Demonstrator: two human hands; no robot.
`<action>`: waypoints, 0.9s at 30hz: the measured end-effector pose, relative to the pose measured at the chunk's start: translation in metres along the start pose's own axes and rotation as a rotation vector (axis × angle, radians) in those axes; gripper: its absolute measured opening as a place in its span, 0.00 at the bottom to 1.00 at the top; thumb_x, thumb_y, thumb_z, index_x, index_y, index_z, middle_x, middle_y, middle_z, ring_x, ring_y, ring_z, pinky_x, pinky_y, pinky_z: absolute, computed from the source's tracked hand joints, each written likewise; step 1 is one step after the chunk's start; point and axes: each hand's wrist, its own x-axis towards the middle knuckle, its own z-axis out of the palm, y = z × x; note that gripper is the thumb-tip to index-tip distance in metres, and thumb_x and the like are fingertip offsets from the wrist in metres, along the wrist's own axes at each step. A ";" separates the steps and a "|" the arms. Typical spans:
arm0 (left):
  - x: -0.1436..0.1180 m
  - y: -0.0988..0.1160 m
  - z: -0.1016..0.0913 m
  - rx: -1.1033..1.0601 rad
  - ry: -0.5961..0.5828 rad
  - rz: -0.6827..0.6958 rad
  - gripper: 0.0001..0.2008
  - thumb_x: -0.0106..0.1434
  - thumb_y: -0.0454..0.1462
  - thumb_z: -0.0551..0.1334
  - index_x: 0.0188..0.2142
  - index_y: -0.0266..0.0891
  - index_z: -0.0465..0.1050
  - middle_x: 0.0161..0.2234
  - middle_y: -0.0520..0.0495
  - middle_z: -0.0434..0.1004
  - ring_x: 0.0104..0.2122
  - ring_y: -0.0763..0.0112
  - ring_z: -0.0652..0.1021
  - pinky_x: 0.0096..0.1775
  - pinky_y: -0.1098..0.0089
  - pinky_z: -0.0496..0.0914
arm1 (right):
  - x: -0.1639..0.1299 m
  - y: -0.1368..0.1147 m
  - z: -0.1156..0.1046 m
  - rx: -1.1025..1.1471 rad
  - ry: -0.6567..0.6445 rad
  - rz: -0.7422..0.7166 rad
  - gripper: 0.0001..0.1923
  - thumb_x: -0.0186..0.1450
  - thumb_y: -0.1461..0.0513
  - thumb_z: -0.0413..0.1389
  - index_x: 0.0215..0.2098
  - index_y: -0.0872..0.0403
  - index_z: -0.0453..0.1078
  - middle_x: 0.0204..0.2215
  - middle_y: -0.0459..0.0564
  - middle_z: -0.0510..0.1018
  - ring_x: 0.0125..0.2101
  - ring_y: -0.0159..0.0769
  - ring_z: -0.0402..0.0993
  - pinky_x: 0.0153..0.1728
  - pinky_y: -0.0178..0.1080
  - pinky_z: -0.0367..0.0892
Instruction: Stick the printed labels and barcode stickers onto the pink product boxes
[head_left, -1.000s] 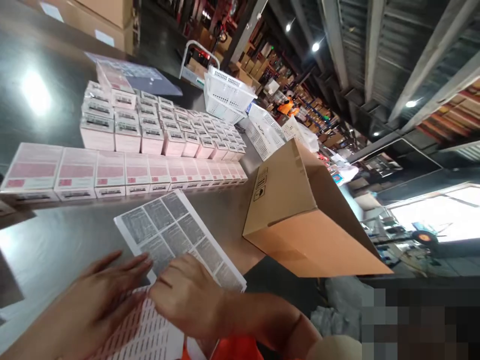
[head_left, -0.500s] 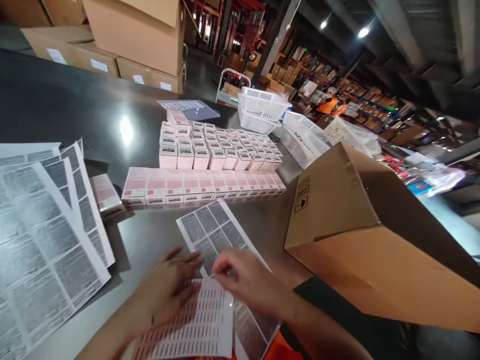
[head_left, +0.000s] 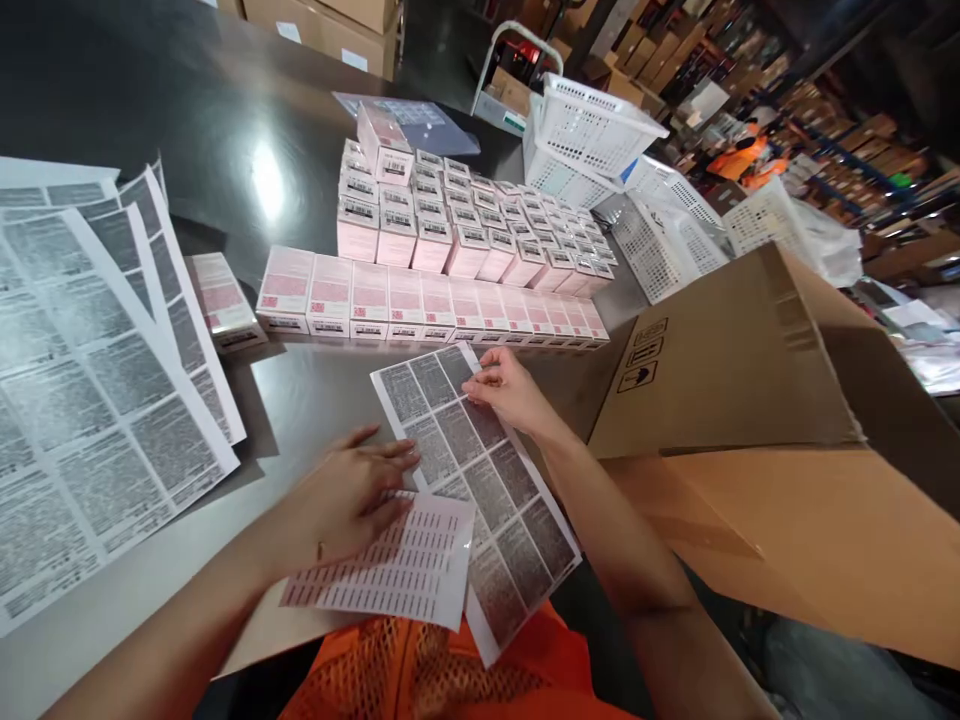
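Dark glossy table (head_left: 150,110) w/ pink boxes (head_left: 427,300), label sheets (head_left: 82,370), white baskets (head_left: 592,130), cardboard box (head_left: 750,370).

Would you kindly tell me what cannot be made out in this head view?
- Label sheet print: too small to read.
- Small sheet: near part under the left hand.
- Right hand: whether its grip pinches a label, unclear.
- Carton: inside hidden by its walls, right side cut off.

The left hand (head_left: 352,500) lies flat, palm down, fingers spread and pointing forward, its bare forearm running back to the lower left. The right hand (head_left: 506,388) reaches farther forward than the left hand, arm extended, fingertips curled together and pressed down.
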 end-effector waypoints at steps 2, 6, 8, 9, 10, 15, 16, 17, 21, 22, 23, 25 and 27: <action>0.000 0.000 0.000 -0.011 0.007 -0.006 0.11 0.67 0.38 0.57 0.30 0.42 0.75 0.59 0.49 0.74 0.64 0.61 0.68 0.65 0.46 0.55 | 0.003 0.001 -0.002 -0.038 -0.009 -0.006 0.23 0.51 0.57 0.64 0.38 0.48 0.55 0.22 0.36 0.73 0.22 0.30 0.68 0.27 0.35 0.62; -0.002 -0.001 0.001 -0.025 0.015 -0.017 0.12 0.68 0.39 0.56 0.30 0.43 0.76 0.59 0.51 0.74 0.63 0.60 0.68 0.66 0.46 0.54 | 0.008 0.002 -0.014 -0.082 -0.004 0.011 0.24 0.52 0.57 0.62 0.38 0.48 0.52 0.19 0.33 0.70 0.20 0.29 0.65 0.25 0.33 0.58; -0.002 -0.002 0.003 -0.026 0.017 -0.016 0.11 0.67 0.39 0.57 0.31 0.43 0.76 0.59 0.51 0.73 0.63 0.59 0.69 0.66 0.45 0.54 | 0.010 0.003 -0.018 -0.094 -0.016 0.028 0.24 0.52 0.56 0.62 0.38 0.47 0.51 0.19 0.33 0.70 0.18 0.29 0.63 0.23 0.33 0.56; -0.001 -0.002 0.003 -0.026 0.016 -0.015 0.11 0.67 0.39 0.57 0.31 0.43 0.76 0.59 0.51 0.73 0.63 0.59 0.69 0.66 0.45 0.54 | 0.010 0.004 -0.019 -0.101 -0.023 0.034 0.25 0.52 0.55 0.61 0.38 0.47 0.50 0.19 0.33 0.70 0.18 0.29 0.63 0.22 0.33 0.56; -0.001 -0.003 0.003 -0.025 0.013 -0.012 0.11 0.67 0.39 0.57 0.31 0.43 0.76 0.59 0.51 0.73 0.63 0.59 0.69 0.66 0.45 0.55 | 0.010 0.004 -0.019 -0.107 -0.029 0.038 0.25 0.52 0.55 0.61 0.38 0.47 0.50 0.19 0.33 0.70 0.18 0.28 0.63 0.22 0.33 0.56; -0.001 -0.003 0.001 -0.013 -0.008 -0.010 0.12 0.68 0.40 0.56 0.31 0.43 0.75 0.59 0.50 0.73 0.64 0.60 0.68 0.66 0.45 0.54 | 0.012 0.007 -0.018 -0.158 -0.044 0.024 0.24 0.52 0.55 0.62 0.38 0.47 0.51 0.21 0.35 0.72 0.19 0.28 0.63 0.23 0.32 0.56; -0.001 -0.002 0.001 -0.012 -0.011 -0.010 0.12 0.68 0.40 0.56 0.31 0.43 0.75 0.60 0.50 0.73 0.64 0.60 0.68 0.66 0.45 0.54 | 0.013 0.008 -0.018 -0.169 -0.049 0.020 0.24 0.52 0.55 0.62 0.38 0.47 0.51 0.21 0.35 0.72 0.19 0.29 0.63 0.23 0.32 0.56; -0.001 -0.002 0.000 -0.011 -0.013 -0.010 0.12 0.68 0.40 0.56 0.31 0.43 0.75 0.60 0.50 0.73 0.64 0.61 0.68 0.66 0.45 0.54 | 0.013 0.008 -0.018 -0.179 -0.055 0.017 0.24 0.52 0.55 0.62 0.38 0.47 0.51 0.22 0.36 0.73 0.19 0.29 0.63 0.23 0.32 0.56; -0.001 -0.001 0.001 -0.017 0.005 -0.009 0.12 0.68 0.40 0.56 0.32 0.43 0.76 0.59 0.50 0.74 0.63 0.60 0.69 0.66 0.47 0.54 | 0.013 0.007 -0.018 -0.230 -0.058 0.009 0.23 0.53 0.54 0.61 0.38 0.48 0.51 0.21 0.36 0.74 0.20 0.30 0.64 0.24 0.33 0.57; -0.001 -0.001 0.001 -0.016 0.013 -0.007 0.12 0.68 0.40 0.56 0.33 0.43 0.77 0.59 0.49 0.74 0.63 0.60 0.69 0.66 0.47 0.54 | 0.012 0.005 -0.017 -0.248 -0.052 0.007 0.23 0.53 0.54 0.61 0.38 0.47 0.51 0.21 0.36 0.74 0.20 0.30 0.64 0.25 0.34 0.58; -0.001 -0.002 0.001 -0.013 0.018 -0.004 0.12 0.68 0.39 0.56 0.33 0.43 0.77 0.59 0.49 0.74 0.63 0.60 0.69 0.66 0.47 0.55 | 0.011 0.004 -0.015 -0.267 -0.042 0.006 0.23 0.53 0.55 0.61 0.38 0.47 0.51 0.22 0.36 0.74 0.20 0.30 0.65 0.26 0.34 0.59; -0.001 -0.002 0.002 -0.002 0.013 0.006 0.12 0.68 0.40 0.56 0.34 0.43 0.77 0.59 0.49 0.74 0.63 0.59 0.70 0.66 0.47 0.55 | 0.010 -0.001 -0.012 -0.312 -0.007 0.005 0.23 0.53 0.56 0.62 0.37 0.47 0.51 0.22 0.37 0.75 0.21 0.31 0.67 0.27 0.36 0.60; -0.001 -0.003 0.001 0.004 0.001 0.015 0.12 0.69 0.40 0.55 0.34 0.43 0.77 0.59 0.49 0.74 0.63 0.59 0.69 0.66 0.46 0.55 | 0.011 -0.005 -0.010 -0.358 0.036 0.007 0.24 0.52 0.58 0.64 0.37 0.48 0.53 0.23 0.37 0.74 0.23 0.33 0.68 0.30 0.37 0.61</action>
